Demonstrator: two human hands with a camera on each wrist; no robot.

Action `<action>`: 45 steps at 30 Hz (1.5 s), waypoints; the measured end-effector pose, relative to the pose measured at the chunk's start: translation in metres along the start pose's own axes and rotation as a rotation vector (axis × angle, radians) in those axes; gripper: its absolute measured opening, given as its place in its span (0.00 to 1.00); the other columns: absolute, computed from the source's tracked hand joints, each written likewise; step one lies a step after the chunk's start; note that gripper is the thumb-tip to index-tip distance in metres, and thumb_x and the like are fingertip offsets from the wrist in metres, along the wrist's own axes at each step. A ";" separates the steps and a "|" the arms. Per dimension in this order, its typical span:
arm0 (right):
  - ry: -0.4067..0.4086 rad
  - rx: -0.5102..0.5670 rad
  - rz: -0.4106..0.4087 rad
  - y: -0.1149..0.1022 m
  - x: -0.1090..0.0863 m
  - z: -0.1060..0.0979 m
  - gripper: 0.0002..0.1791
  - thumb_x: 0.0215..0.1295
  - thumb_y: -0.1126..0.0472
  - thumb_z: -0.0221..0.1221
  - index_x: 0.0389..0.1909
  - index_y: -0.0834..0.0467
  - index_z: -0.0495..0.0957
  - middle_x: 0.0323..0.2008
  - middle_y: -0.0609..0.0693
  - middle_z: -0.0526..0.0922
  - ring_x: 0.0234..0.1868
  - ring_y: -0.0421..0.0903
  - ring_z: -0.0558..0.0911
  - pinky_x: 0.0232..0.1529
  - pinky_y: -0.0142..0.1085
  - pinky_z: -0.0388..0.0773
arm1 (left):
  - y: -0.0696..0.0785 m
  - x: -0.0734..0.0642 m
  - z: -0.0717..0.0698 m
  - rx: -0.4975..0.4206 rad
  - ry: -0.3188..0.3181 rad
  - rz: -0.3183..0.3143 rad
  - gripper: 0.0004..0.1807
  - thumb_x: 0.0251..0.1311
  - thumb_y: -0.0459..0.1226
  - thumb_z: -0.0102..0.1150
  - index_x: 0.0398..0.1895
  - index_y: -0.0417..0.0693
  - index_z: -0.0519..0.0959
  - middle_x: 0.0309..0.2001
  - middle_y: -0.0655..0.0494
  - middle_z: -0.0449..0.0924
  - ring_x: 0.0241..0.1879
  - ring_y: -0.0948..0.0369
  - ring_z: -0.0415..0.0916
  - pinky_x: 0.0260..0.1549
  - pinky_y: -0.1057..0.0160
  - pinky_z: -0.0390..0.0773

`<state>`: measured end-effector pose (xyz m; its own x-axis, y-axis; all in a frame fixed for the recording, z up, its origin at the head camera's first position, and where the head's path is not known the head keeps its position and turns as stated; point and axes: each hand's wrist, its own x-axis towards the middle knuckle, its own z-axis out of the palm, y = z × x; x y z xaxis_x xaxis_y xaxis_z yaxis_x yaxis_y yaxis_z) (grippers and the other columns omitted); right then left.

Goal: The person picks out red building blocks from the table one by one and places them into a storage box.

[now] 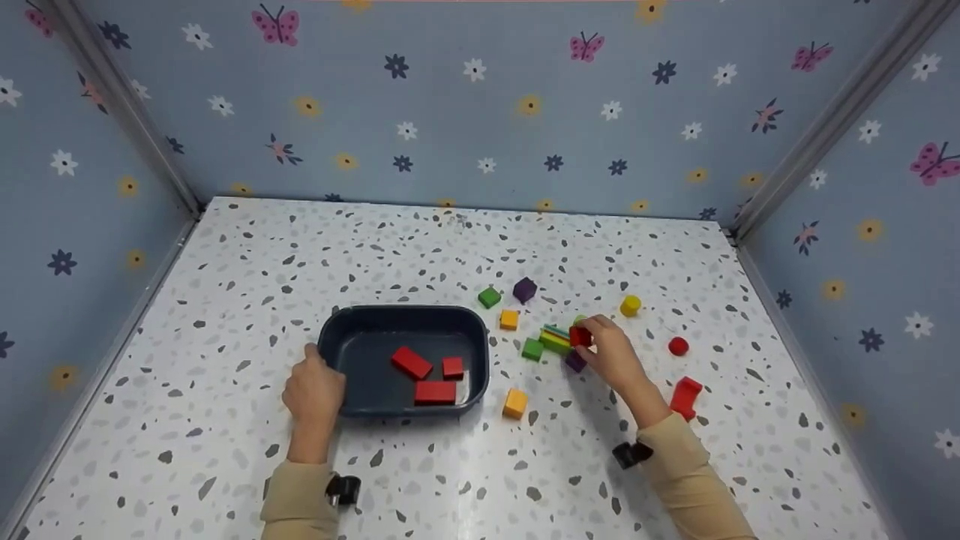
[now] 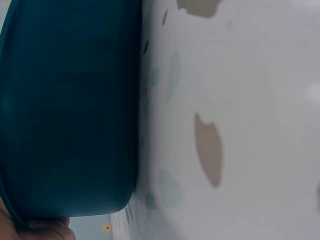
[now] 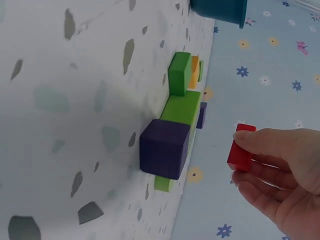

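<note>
A dark blue basin [image 1: 403, 411] stands left of the middle, with a few red blocks [image 1: 435, 393] lying on its floor. My left hand [image 1: 313, 388] grips the basin's left rim; in the left wrist view its fingers curl round the basin's [image 2: 70, 110] edge. My right hand [image 1: 611, 356] pinches a small red block [image 3: 243, 148] between thumb and fingers, held up off the table. Below it lie a purple cube [image 3: 165, 149], a light green block [image 3: 181, 107] and a green block [image 1: 532, 349].
Orange cubes [image 1: 515, 403], a green cube [image 1: 489, 298] and a purple block [image 1: 525, 290] lie right of the basin. Farther right are a yellow cylinder [image 1: 631, 305], a red ball [image 1: 679, 346] and a red curved block [image 1: 685, 397]. Patterned walls [image 1: 480, 105] enclose the speckled table.
</note>
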<state>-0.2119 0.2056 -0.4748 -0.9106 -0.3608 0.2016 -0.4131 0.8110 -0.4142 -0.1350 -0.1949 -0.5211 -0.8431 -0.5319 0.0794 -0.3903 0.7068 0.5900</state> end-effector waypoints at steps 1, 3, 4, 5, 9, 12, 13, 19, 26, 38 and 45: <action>0.015 0.006 -0.020 -0.004 0.000 0.000 0.17 0.47 0.71 0.63 0.41 0.66 0.74 0.37 0.57 0.75 0.37 0.51 0.76 0.39 0.42 0.73 | 0.000 0.000 0.000 -0.001 0.000 0.001 0.17 0.45 0.28 0.49 0.42 0.35 0.67 0.29 0.28 0.74 0.27 0.34 0.72 0.20 0.42 0.67; 0.042 0.014 -0.053 -0.011 -0.001 0.000 0.17 0.47 0.72 0.63 0.41 0.66 0.74 0.38 0.57 0.76 0.38 0.50 0.76 0.39 0.41 0.73 | 0.000 -0.001 0.000 -0.002 0.000 0.005 0.17 0.45 0.28 0.49 0.43 0.35 0.67 0.29 0.27 0.74 0.26 0.34 0.72 0.20 0.42 0.67; 0.052 0.016 -0.067 -0.015 -0.001 0.000 0.17 0.47 0.71 0.63 0.41 0.66 0.75 0.38 0.57 0.76 0.38 0.50 0.76 0.39 0.41 0.73 | 0.000 -0.001 0.000 -0.002 0.001 0.006 0.18 0.45 0.28 0.49 0.43 0.35 0.67 0.29 0.27 0.74 0.26 0.34 0.72 0.19 0.42 0.67; 0.057 0.020 -0.077 -0.020 -0.001 0.000 0.16 0.47 0.71 0.63 0.41 0.66 0.75 0.38 0.56 0.76 0.38 0.50 0.76 0.39 0.41 0.73 | 0.000 -0.001 0.000 -0.003 0.001 0.008 0.18 0.44 0.28 0.49 0.43 0.35 0.67 0.29 0.27 0.74 0.26 0.34 0.72 0.19 0.42 0.67; 0.056 0.028 -0.100 -0.036 0.000 0.000 0.17 0.48 0.71 0.63 0.42 0.65 0.75 0.39 0.56 0.76 0.40 0.49 0.76 0.39 0.39 0.73 | 0.000 -0.002 0.000 -0.002 0.005 0.011 0.18 0.45 0.27 0.48 0.44 0.34 0.67 0.29 0.27 0.74 0.26 0.34 0.73 0.19 0.42 0.67; 0.058 0.040 -0.119 -0.047 0.001 0.001 0.17 0.48 0.71 0.63 0.42 0.65 0.75 0.39 0.55 0.76 0.40 0.49 0.76 0.40 0.39 0.73 | 0.000 -0.001 0.000 -0.001 0.008 0.012 0.18 0.45 0.27 0.48 0.43 0.34 0.67 0.29 0.27 0.74 0.26 0.34 0.73 0.19 0.42 0.67; 0.059 0.044 -0.128 -0.051 0.002 0.002 0.17 0.48 0.71 0.63 0.42 0.65 0.75 0.39 0.55 0.76 0.40 0.49 0.76 0.40 0.38 0.73 | 0.000 -0.001 0.000 -0.002 0.010 0.012 0.17 0.45 0.27 0.48 0.43 0.34 0.67 0.29 0.27 0.74 0.26 0.34 0.73 0.19 0.42 0.67; 0.059 0.079 -0.199 -0.070 0.004 0.010 0.17 0.48 0.70 0.63 0.42 0.63 0.75 0.40 0.54 0.76 0.40 0.47 0.76 0.40 0.36 0.73 | -0.001 -0.002 0.001 -0.009 0.027 0.022 0.14 0.45 0.27 0.47 0.39 0.34 0.68 0.27 0.28 0.74 0.25 0.34 0.72 0.19 0.42 0.66; 0.047 0.113 -0.284 -0.092 0.008 0.020 0.17 0.49 0.69 0.63 0.43 0.62 0.75 0.40 0.53 0.76 0.40 0.46 0.76 0.40 0.34 0.73 | -0.001 -0.002 0.001 -0.006 0.043 0.024 0.16 0.44 0.27 0.48 0.41 0.35 0.68 0.27 0.28 0.74 0.25 0.34 0.72 0.19 0.42 0.67; 0.008 0.182 -0.386 -0.132 0.014 0.039 0.16 0.51 0.67 0.62 0.43 0.62 0.75 0.41 0.52 0.75 0.41 0.45 0.75 0.39 0.31 0.72 | -0.002 -0.001 0.002 0.005 0.034 0.024 0.15 0.45 0.27 0.48 0.40 0.35 0.68 0.28 0.28 0.74 0.25 0.35 0.73 0.19 0.43 0.67; -0.045 0.176 -0.397 -0.151 0.017 0.049 0.17 0.50 0.66 0.63 0.44 0.61 0.76 0.41 0.52 0.75 0.41 0.44 0.75 0.39 0.31 0.72 | -0.002 -0.001 0.001 0.005 0.034 0.026 0.14 0.46 0.27 0.47 0.39 0.35 0.67 0.28 0.28 0.74 0.25 0.35 0.72 0.19 0.42 0.67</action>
<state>-0.1653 0.0543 -0.4525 -0.6785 -0.6517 0.3390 -0.7240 0.5155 -0.4583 -0.1338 -0.1948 -0.5230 -0.8398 -0.5289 0.1223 -0.3702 0.7227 0.5836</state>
